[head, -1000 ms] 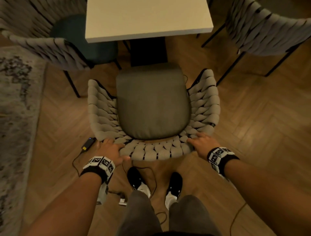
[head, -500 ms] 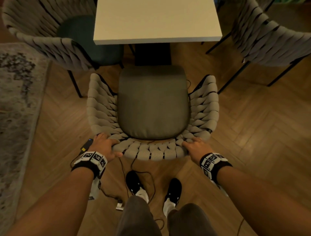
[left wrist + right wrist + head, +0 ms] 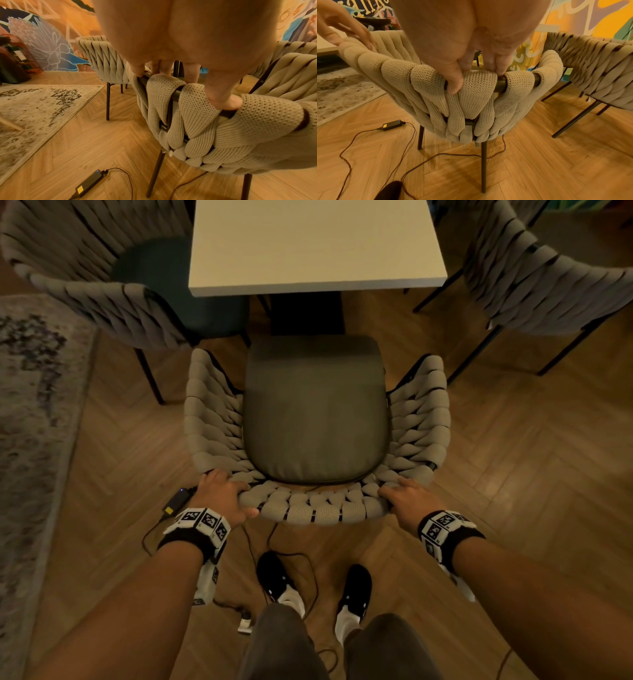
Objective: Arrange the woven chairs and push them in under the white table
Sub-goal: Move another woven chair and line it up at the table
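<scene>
A woven beige chair (image 3: 315,510) with a dark seat cushion (image 3: 315,412) stands in front of me, facing the white table (image 3: 311,244). Its seat front sits just short of the table's near edge. My left hand (image 3: 222,494) grips the left end of the backrest rim, thumb on the outside (image 3: 226,104), fingers over the top. My right hand (image 3: 407,499) grips the right end of the same rim (image 3: 479,81), thumb pressed on the weave. The dark table pedestal (image 3: 306,313) shows beyond the seat.
Two more woven chairs stand angled at the table's sides, one far left (image 3: 102,299) and one far right (image 3: 548,285). A power adapter (image 3: 176,501) and cables (image 3: 359,135) lie on the herringbone floor by my feet (image 3: 277,580). A patterned rug (image 3: 30,440) lies left.
The chair has slid forward toward the table with both hands on its backrest, and I have stepped after it. The seat front now lies nearer the table edge.
</scene>
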`<state>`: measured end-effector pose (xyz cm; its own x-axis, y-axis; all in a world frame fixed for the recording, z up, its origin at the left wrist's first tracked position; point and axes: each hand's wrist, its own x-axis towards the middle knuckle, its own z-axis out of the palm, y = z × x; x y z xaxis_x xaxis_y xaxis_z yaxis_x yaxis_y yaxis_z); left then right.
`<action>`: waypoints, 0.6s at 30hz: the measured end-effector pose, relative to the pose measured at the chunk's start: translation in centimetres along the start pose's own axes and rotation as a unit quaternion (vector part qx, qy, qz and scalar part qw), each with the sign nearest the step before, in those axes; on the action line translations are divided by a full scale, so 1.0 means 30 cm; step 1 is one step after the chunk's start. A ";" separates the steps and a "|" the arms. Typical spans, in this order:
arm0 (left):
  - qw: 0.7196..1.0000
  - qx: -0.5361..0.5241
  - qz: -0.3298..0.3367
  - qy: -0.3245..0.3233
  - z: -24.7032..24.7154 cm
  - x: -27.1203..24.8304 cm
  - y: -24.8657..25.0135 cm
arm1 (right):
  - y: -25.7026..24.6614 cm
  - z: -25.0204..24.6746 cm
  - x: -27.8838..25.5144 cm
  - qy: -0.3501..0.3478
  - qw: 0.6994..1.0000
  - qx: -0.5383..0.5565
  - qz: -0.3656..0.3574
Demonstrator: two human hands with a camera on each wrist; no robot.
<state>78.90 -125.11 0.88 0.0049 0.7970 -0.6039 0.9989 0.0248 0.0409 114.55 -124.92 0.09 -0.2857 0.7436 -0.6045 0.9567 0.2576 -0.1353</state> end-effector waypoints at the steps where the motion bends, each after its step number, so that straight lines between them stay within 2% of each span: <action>1: 1.000 0.002 -0.002 0.004 0.000 -0.006 0.006 | 0.001 0.005 -0.007 0.004 1.000 0.003 0.003; 8: 1.000 0.002 -0.021 -0.002 -0.010 -0.013 0.031 | 0.000 0.003 -0.037 -0.007 0.999 0.046 0.023; 11: 0.999 -0.011 -0.030 0.023 0.006 -0.031 0.066 | -0.008 -0.005 -0.055 0.000 0.998 0.056 0.027; 15: 0.998 -0.028 0.000 0.054 0.014 -0.095 0.149 | 0.010 -0.021 -0.135 0.027 0.995 0.090 0.039; 18: 0.996 -0.044 0.024 0.074 0.039 -0.170 0.233 | 0.055 0.002 -0.245 0.018 0.986 0.151 0.066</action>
<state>85.92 -129.69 3.31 0.0382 0.8783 -0.4766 0.9897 0.0324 0.1391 118.23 -129.98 4.27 -0.1544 0.7808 -0.6054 0.9570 -0.0342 -0.2882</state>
